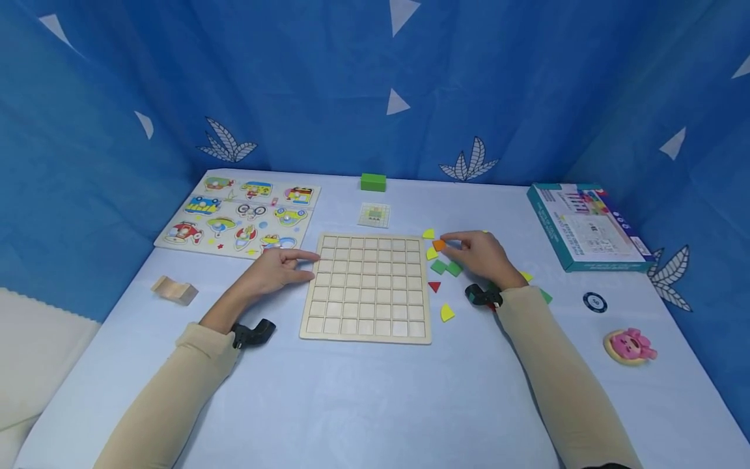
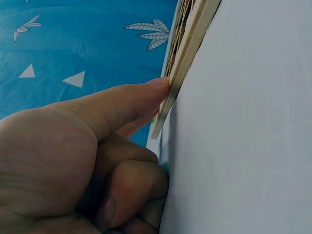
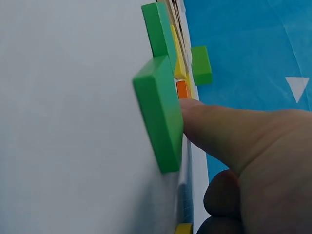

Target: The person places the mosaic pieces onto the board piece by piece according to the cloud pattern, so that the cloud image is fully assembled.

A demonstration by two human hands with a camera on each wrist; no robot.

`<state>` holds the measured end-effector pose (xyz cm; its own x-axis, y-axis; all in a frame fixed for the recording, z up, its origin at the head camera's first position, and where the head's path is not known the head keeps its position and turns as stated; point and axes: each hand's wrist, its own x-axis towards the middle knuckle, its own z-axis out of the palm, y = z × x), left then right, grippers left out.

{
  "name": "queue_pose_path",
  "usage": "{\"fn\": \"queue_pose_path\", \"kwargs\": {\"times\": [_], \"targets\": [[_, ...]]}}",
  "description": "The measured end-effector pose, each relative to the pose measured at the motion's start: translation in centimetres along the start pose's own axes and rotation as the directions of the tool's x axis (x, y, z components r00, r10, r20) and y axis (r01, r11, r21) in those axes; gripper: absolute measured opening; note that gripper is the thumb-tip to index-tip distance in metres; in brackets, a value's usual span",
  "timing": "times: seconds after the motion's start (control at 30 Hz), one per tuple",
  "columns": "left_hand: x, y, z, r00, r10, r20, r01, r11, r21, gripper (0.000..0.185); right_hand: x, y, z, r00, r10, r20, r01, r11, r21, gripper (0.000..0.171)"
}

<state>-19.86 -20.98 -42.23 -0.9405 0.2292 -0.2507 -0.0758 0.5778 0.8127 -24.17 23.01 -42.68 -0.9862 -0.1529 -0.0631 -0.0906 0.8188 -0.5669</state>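
A wooden grid board [image 1: 368, 341] lies flat in the middle of the table. At its left edge is my left hand [image 1: 275, 270], index finger and thumb stretched out; the left wrist view shows the thumb [image 2: 139, 100] touching the board's rim [image 2: 195, 41]. My right hand [image 1: 482, 254] pinches a small orange block [image 1: 439, 245] just off the board's right side. Around that hand lie green blocks [image 1: 438, 266], yellow quarter-round blocks [image 1: 447, 312] and a red triangle block [image 1: 434, 286]. In the right wrist view a green block [image 3: 158, 114] stands large before the thumb [image 3: 214, 124].
A pattern card [image 1: 374, 215] and a green block [image 1: 373, 182] lie behind the board. Back left is a vehicle puzzle board [image 1: 231, 218], with a wooden piece [image 1: 174, 290] nearer. On the right are a box [image 1: 592, 228], a round black chip [image 1: 595, 302] and a pink figure [image 1: 630, 345].
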Motion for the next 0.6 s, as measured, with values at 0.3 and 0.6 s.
{"fn": "queue_pose_path", "kwargs": {"times": [0.3,0.6], "targets": [[-0.09,-0.25,0.07,1.0,-0.009,-0.01,0.009,0.999,0.034,0.043,-0.13,0.23,0.13,0.998,-0.06,-0.013,0.06,0.998,-0.008,0.038],[-0.02,-0.07,0.28,1.0,0.009,-0.02,-0.008,0.999,0.032,0.043,-0.4,0.05,-0.22,0.999,-0.019,-0.027,0.02,1.0,0.018,0.04]]}}
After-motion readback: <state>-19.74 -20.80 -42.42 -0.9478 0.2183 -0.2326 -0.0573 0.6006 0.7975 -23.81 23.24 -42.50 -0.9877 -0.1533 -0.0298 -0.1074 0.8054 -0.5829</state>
